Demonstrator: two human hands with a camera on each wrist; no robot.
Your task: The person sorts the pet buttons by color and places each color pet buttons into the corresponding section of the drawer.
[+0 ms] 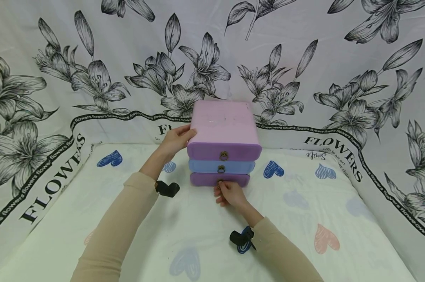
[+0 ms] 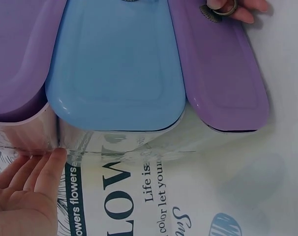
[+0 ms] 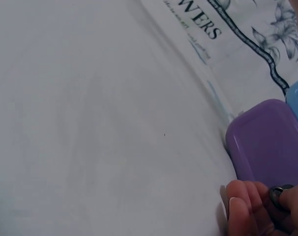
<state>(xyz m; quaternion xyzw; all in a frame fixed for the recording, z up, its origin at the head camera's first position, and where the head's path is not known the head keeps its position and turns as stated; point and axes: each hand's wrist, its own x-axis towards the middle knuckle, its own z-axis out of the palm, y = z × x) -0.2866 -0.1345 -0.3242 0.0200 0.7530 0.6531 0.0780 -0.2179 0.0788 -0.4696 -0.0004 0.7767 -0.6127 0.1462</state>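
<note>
A small drawer cabinet [image 1: 224, 121] with a pink top stands against the back cloth. Its front has an upper purple drawer [image 1: 201, 151], a blue middle drawer [image 1: 199, 166] and a lower purple drawer [image 1: 201, 179], each with a ring pull. My left hand [image 1: 177, 138] steadies the cabinet's upper left side; in the left wrist view its fingers [image 2: 43, 172] lie straight against the side wall. Down at the lower drawer, my right hand [image 1: 232, 194] pinches the ring pull [image 3: 277, 197] between thumb and finger, the other fingers loosely bent below. All three drawers look pushed in.
White bedding-like cloth with coloured hearts [image 1: 326, 239] covers the surface. Behind it hangs a flower-printed cloth [image 1: 286, 58] with a black lettered band. Black straps [image 1: 168, 188] sit at both wrists.
</note>
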